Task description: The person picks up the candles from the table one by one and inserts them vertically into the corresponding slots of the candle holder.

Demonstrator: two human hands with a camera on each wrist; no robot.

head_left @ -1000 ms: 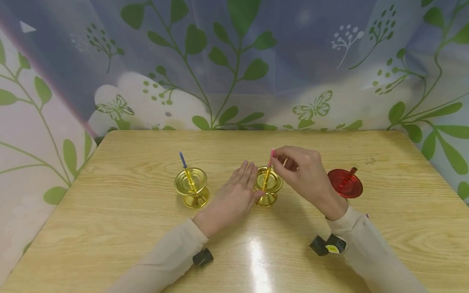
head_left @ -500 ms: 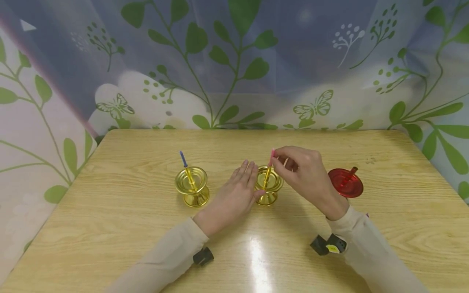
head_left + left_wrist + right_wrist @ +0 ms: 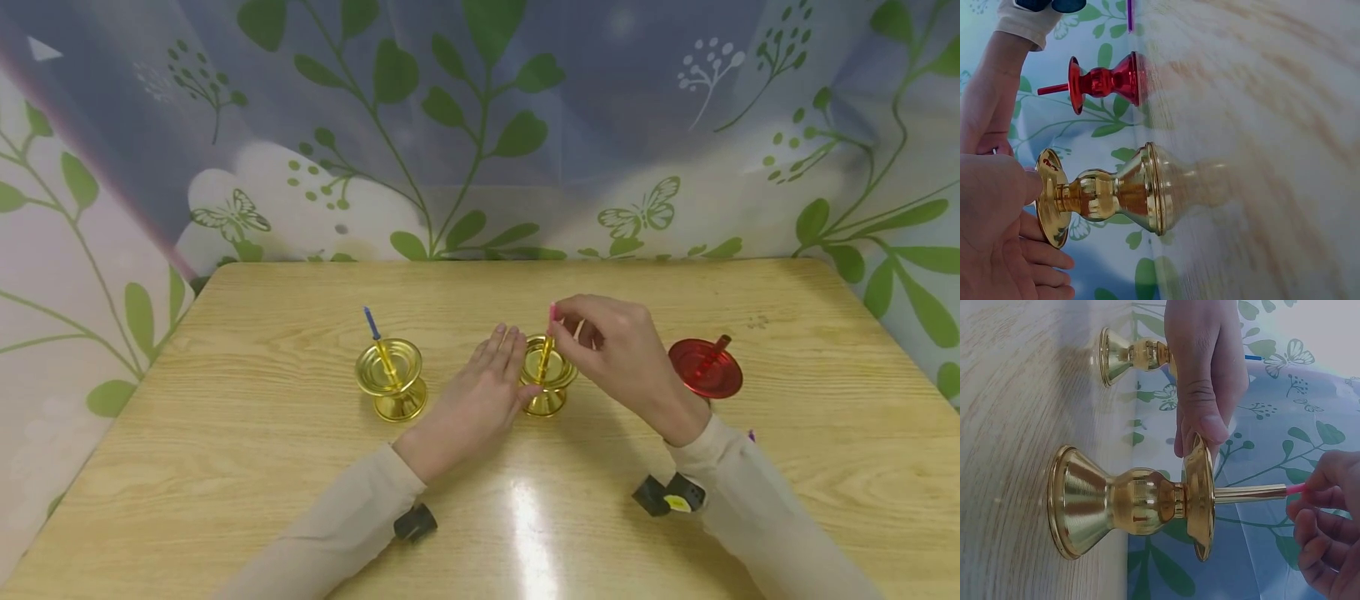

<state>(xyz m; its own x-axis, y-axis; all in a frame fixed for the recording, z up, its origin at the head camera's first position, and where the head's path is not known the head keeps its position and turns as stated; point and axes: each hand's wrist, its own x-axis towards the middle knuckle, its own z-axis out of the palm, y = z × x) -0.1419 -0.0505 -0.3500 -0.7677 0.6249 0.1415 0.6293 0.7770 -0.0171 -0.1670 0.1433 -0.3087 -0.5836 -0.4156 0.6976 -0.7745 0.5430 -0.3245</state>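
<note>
In the head view, the middle gold candlestick [image 3: 547, 403] stands upright on the table. My right hand [image 3: 618, 354] pinches a small pink candle [image 3: 552, 313] between thumb and fingers. The candle's lower end is in the top of the candlestick's tube, as the right wrist view shows. My left hand [image 3: 472, 400] lies against the left side of the dish, its fingers straight and close together. Its thumb [image 3: 1213, 428] rests at the dish rim. Further left, another gold candlestick [image 3: 400, 406] carries a blue candle [image 3: 372, 323] in its tube.
Beyond my right wrist stands a red candlestick [image 3: 712, 379] with a bare tube, its base mostly covered by the arm in the head view. A thin purple stick [image 3: 1129, 15] lies past it. The wooden table [image 3: 262, 483] ends at a leaf-patterned cloth [image 3: 337, 108].
The pink candle has sunk slightly toward the tube, and my right hand has shifted a little to the left with it. My left hand keeps its place at the dish.
</note>
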